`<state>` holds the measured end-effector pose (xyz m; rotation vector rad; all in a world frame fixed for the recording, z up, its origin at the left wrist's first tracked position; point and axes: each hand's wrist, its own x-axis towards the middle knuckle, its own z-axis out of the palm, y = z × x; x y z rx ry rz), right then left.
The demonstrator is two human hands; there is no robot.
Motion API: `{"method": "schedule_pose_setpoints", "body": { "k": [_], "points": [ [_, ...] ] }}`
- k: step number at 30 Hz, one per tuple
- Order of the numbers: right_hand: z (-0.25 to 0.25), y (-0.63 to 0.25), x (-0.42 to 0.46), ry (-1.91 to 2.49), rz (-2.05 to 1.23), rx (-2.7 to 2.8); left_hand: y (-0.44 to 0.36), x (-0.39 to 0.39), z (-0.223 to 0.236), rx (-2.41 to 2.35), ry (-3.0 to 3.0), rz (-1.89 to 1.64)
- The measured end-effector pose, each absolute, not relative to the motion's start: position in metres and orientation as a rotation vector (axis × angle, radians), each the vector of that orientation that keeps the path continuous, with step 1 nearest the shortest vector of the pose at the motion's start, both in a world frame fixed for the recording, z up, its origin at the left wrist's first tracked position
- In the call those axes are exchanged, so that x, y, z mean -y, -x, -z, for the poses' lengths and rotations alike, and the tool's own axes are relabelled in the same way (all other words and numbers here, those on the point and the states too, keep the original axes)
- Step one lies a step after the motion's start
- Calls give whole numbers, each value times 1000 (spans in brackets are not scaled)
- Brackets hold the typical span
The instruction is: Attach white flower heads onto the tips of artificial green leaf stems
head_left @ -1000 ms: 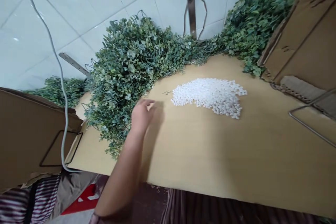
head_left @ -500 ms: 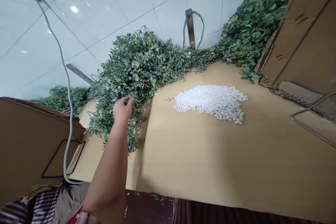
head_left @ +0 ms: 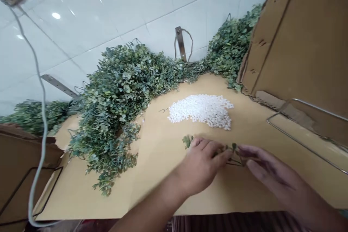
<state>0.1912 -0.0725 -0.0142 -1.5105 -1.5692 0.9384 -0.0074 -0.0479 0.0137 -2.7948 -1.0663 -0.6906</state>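
Note:
My left hand (head_left: pixel 202 163) is closed around a sprig of artificial green leaves (head_left: pixel 187 140), held low over the tan board. Leaves poke out on its left side, and thin dark stems come out on the right. At that stem end, the fingers of my right hand (head_left: pixel 274 174) close on the sprig from the other side, slightly blurred. A small dark leaf shows between the two hands. Just beyond them lies a spread of small white plastic pieces (head_left: pixel 201 108). To the left is a large heap of the same leafy sprigs (head_left: pixel 119 83).
Cardboard walls (head_left: pixel 307 43) stand at right and left, with a bent wire frame (head_left: pixel 307 141) by the right one. A white cable (head_left: pixel 43 116) hangs at left. Metal brackets (head_left: pixel 181 43) are fixed to the tiled wall. More greenery (head_left: pixel 231 50) lies at back right.
My left hand has left the leaf heap and come right and nearer, now with a sprig in it. My right hand has come into view at its stem end. The view has shifted right.

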Motion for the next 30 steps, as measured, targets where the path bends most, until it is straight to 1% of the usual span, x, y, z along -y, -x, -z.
{"method": "schedule_pose_setpoints", "body": {
  "k": [3, 7, 9, 12, 14, 17, 20, 23, 27, 30],
  "points": [
    [12, -186, 63, 1561, -889, 1628, 6, 53, -11, 1108, 2933, 600],
    [17, -185, 59, 1483, -556, 1810, 30, 54, -17, 1296, 2881, 731],
    [17, -182, 58, 1407, -401, 1903, 41, 55, -17, 1467, 2805, 792],
    [12, -172, 53, 1313, -298, 2009, 50, 57, -11, 1684, 2710, 837],
    [7, -162, 47, 1286, -318, 2074, 51, 56, -5, 1749, 2697, 862],
    [-1, -147, 34, 1334, -447, 2202, 50, 54, 1, 1800, 2671, 944],
    [-5, -137, 24, 1435, -594, 2326, 49, 52, 1, 1894, 2666, 980],
    [-5, -134, 19, 1484, -672, 2374, 55, 52, -4, 1999, 2641, 963],
    [-1, -139, 22, 1544, -684, 2295, 82, 48, -15, 2133, 2354, 1027],
    [4, -143, 26, 1584, -544, 2191, 113, 43, -23, 2171, 2092, 947]
  ]
}}
